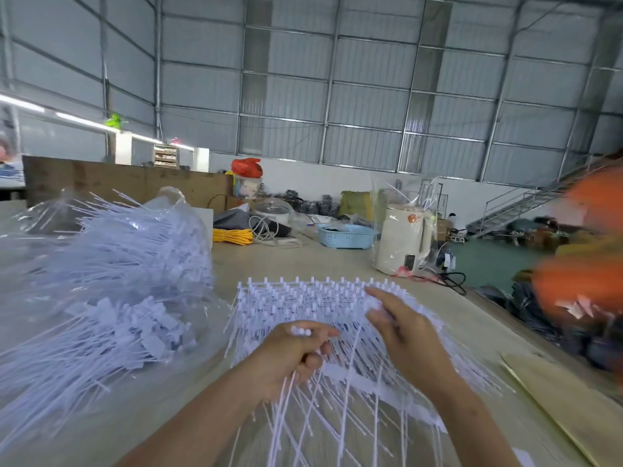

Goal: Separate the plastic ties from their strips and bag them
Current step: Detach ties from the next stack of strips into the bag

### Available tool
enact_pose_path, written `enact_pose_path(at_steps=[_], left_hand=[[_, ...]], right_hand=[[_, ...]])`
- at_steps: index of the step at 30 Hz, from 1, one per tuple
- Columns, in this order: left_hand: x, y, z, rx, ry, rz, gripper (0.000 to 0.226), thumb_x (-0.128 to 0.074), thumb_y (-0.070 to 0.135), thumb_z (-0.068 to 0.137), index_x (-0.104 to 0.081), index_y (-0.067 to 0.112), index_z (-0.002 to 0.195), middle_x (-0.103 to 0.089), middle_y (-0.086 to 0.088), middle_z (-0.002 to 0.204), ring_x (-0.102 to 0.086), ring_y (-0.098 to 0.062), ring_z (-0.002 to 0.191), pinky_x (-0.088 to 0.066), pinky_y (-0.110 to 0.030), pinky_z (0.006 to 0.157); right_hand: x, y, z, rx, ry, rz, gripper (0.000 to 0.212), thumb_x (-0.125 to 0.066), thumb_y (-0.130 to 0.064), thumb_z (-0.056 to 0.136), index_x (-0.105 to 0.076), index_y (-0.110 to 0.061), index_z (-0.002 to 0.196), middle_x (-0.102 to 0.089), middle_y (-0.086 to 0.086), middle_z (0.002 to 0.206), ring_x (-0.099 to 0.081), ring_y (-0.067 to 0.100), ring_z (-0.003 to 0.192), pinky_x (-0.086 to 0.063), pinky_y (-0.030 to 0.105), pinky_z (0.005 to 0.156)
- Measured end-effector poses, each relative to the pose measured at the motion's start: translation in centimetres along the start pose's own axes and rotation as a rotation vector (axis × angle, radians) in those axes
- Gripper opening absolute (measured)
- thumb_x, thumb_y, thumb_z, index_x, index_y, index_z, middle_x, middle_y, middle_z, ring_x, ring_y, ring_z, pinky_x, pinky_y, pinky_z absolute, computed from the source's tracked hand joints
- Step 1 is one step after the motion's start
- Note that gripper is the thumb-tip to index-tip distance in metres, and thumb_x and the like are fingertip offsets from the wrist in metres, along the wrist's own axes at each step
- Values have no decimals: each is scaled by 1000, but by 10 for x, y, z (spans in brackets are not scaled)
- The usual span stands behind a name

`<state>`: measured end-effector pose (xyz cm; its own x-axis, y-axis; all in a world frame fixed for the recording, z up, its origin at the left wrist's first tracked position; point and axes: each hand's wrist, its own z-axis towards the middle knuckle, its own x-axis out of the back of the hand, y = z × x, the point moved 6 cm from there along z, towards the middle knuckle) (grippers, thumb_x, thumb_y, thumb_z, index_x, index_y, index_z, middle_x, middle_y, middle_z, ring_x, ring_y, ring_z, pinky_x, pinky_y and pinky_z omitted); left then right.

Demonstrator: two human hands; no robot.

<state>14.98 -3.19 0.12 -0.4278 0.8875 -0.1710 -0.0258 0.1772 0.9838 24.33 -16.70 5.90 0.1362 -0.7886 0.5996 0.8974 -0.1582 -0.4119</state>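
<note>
A stack of white plastic tie strips [303, 298] lies on the table in front of me, heads at the far edge and tails fanning toward me. My left hand [293, 352] is closed around a small bunch of ties, their heads poking out above my fingers and their tails hanging below. My right hand [404, 328] rests on the right side of the stack, fingertips pinching tie heads near the far edge. To the left, a clear plastic bag [111, 264] lies open, stuffed with loose white ties.
A white kettle in plastic wrap [403, 241], a light blue basket [345, 235] and a yellow cord [232, 235] sit farther back on the table. A blurred person in orange [583, 274] is at the right. A cardboard sheet [556, 392] lies by the table's right edge.
</note>
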Motion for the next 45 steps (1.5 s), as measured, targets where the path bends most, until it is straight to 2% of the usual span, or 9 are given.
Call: enact_pose_path(at_steps=[4,10,15,19,30,34,37,40,45], left_hand=[[-4,3,1,-73,99,56,37,-64,42,84,-59,8,71,-46,1,49,-32,-8,35,-27,-17,39],[-16,4,-3,-193,95,200,36,-69,44,80,-66,9,71,-55,-2,52,-45,-11,42,-35,-19,46],[-4,8,0,-276,219,213,37,-64,21,89,-59,15,53,-52,-2,44,-43,-13,38,-34,-18,42],[-4,4,-2,-235,204,230,35,-65,21,89,-59,11,56,-56,-4,47,-45,-12,36,-36,-18,40],[-8,39,-35,33,116,6,27,-63,8,84,-57,8,58,-48,-2,45,-26,-5,26,-20,-10,31],[3,136,-80,-306,-107,-51,32,-63,24,80,-60,18,49,-46,6,46,-27,-1,26,-21,-11,27],[53,191,-90,-528,247,235,25,-64,35,85,-58,16,70,-52,6,51,-33,-3,30,-24,-9,33],[114,202,-80,-442,576,748,26,-67,38,85,-65,12,81,-61,4,56,-42,-6,38,-30,-11,36],[190,144,-44,-148,538,1234,22,-69,30,86,-62,9,87,-63,0,59,-48,-10,48,-35,-12,43]], right_hand=[[-37,-10,-9,32,-300,61,50,-49,-17,96,-29,-30,140,-44,-21,76,-45,-14,65,-35,10,60],[-44,-14,-12,38,-332,95,51,-54,-13,93,-35,-23,138,-49,-9,113,-50,1,93,-36,3,76],[-43,-7,-10,22,-345,-20,17,-51,-27,94,-60,-13,92,-50,-4,75,-46,9,66,-40,33,68],[-45,-2,-12,-8,-371,-74,28,-53,-28,92,-46,-29,65,-44,-8,54,-40,4,51,-32,25,53],[-24,6,-9,-5,-169,-339,16,-55,-24,94,-51,-22,79,-56,-6,67,-50,11,59,-30,15,51],[-2,19,-5,-97,45,-165,20,-60,-23,89,-46,-17,77,-32,-6,42,-35,8,42,-28,24,45],[-22,13,-5,-74,-79,-179,17,-59,-24,89,-55,-8,84,-45,0,45,-44,14,42,-33,25,46],[-25,18,-6,-120,-116,-173,18,-58,-25,90,-56,-8,84,-51,7,48,-51,19,46,-36,26,48],[-34,20,-10,-119,-214,-171,17,-54,-28,92,-50,-24,76,-46,3,50,-52,20,53,-36,31,52]])
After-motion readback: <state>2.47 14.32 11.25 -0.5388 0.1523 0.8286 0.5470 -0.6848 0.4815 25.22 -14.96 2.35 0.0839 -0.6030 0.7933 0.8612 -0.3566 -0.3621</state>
